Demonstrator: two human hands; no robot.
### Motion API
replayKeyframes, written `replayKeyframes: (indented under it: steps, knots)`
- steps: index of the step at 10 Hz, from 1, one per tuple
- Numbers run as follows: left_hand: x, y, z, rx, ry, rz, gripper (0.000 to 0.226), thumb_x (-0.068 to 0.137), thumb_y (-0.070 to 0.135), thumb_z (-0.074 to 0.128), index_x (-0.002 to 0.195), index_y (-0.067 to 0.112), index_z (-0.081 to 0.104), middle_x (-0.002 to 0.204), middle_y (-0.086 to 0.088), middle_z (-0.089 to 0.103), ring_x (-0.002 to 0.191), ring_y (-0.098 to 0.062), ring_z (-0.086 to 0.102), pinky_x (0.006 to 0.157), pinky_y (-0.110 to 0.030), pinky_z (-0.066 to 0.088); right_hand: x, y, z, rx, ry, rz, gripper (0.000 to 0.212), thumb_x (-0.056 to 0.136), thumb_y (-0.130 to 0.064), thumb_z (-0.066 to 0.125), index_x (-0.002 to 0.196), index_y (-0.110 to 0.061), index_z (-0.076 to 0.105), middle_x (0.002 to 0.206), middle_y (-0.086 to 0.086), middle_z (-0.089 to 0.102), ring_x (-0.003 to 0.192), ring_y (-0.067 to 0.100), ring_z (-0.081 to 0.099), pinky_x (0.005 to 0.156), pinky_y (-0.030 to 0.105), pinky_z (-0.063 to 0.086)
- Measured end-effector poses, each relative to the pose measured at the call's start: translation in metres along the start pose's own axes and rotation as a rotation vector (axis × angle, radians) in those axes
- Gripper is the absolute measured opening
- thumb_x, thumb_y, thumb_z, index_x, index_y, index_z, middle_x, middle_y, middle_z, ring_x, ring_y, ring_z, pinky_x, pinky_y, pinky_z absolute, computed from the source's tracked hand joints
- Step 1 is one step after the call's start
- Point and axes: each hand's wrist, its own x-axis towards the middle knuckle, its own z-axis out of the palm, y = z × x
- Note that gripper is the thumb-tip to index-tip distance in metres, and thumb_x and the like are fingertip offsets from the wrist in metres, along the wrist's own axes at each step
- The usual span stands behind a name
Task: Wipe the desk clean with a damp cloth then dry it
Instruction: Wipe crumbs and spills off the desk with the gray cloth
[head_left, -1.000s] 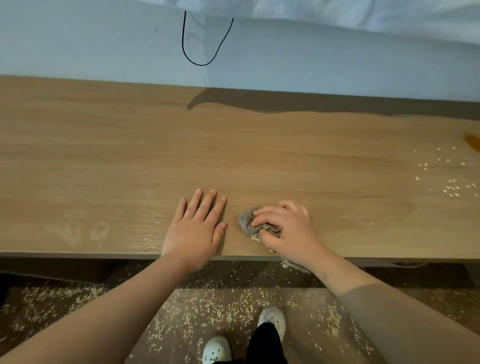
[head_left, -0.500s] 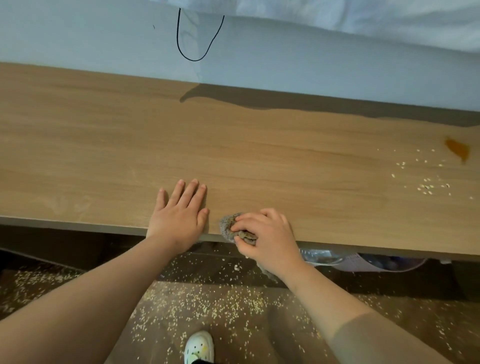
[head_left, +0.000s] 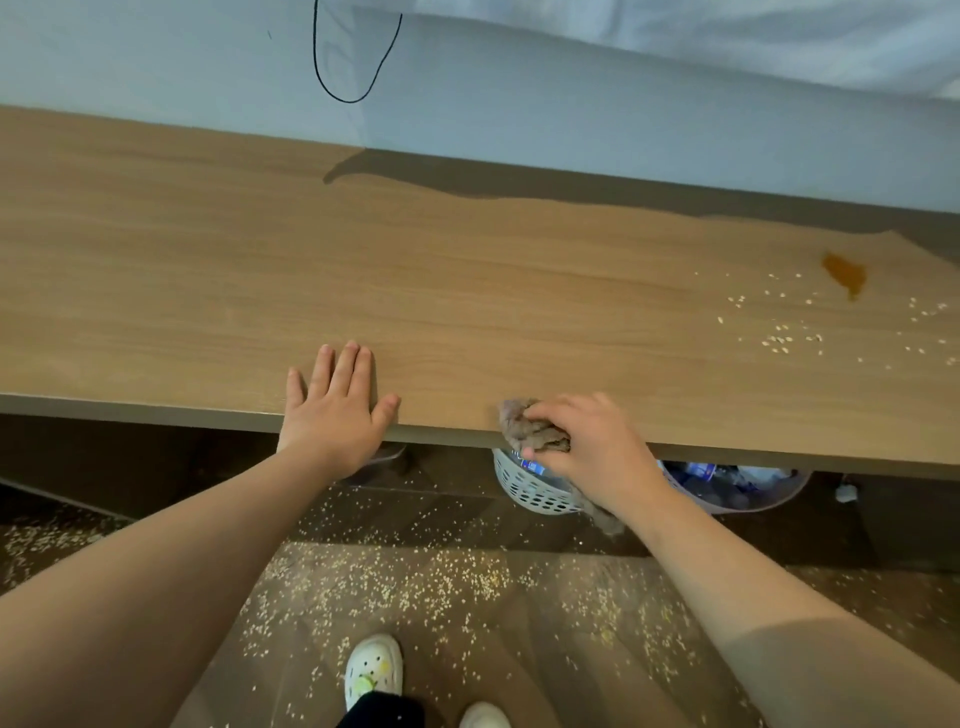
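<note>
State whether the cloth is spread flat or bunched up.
Bunched up: the cloth is a creased wad gripped by the right hand at the desk edge.

On the desk, grains and a stain lie far right; basket underneath.

1. Soft, even light fills the scene. The surface is bright and free of glare, its wood grain easy to read.
2. A dark, wavy-edged shadow lies along the back of the surface by the wall, widening toward the right.
3. The floor below is dim, darkest just under the surface's front edge.
4. The left hand and right hand are sharp and cast only faint shadows. The cloth shows its folds clearly.
5. The wide lens stretches the forearms at the lower corners, and a shadow crosses the right forearm there.
</note>
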Motion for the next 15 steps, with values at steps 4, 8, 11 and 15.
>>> replayKeyframes:
  steps: [4, 8, 11, 15]
  knots:
    - [0.003, -0.003, 0.003, 0.017, 0.007, 0.028, 0.067, 0.094, 0.054, 0.004, 0.147, 0.018, -0.013, 0.155, 0.000, -0.017, 0.141, -0.023, -0.019, 0.114, -0.049, -0.005, -0.009, 0.020, 0.007, 0.073, 0.324, 0.261, 0.029, 0.082, -0.034, 0.065, 0.104, -0.017, 0.059, 0.100, -0.011, 0.050, 0.097, 0.008, 0.044, 0.080, 0.023, 0.034]
    - [0.004, -0.003, 0.002, 0.006, -0.010, 0.033, 0.068, 0.094, 0.055, 0.004, 0.147, 0.017, -0.014, 0.155, -0.001, -0.018, 0.141, -0.023, -0.021, 0.114, -0.050, -0.007, -0.015, -0.004, 0.038, -0.385, -0.022, -0.155, 0.034, 0.070, -0.029, 0.074, 0.103, -0.030, 0.069, 0.122, 0.003, 0.062, 0.105, 0.030, 0.060, 0.089, 0.049, 0.046]
    - [0.001, -0.004, 0.000, -0.007, -0.010, 0.050, 0.068, 0.094, 0.055, 0.005, 0.147, 0.016, -0.015, 0.155, -0.001, -0.019, 0.140, -0.024, -0.022, 0.113, -0.050, -0.007, -0.002, -0.007, 0.014, -0.240, 0.035, 0.261, 0.061, 0.090, -0.019, 0.053, 0.145, -0.028, 0.026, 0.152, -0.004, 0.024, 0.136, 0.019, 0.023, 0.111, 0.043, 0.018]
    - [0.002, -0.009, 0.001, 0.001, -0.004, 0.084, 0.069, 0.094, 0.055, 0.006, 0.147, 0.016, -0.014, 0.155, -0.002, -0.019, 0.140, -0.025, -0.021, 0.114, -0.051, -0.006, -0.062, -0.008, 0.017, -0.015, 0.116, 0.459, 0.058, 0.092, -0.014, 0.047, 0.139, -0.040, 0.027, 0.149, -0.016, 0.011, 0.140, 0.010, 0.010, 0.115, 0.041, 0.007]
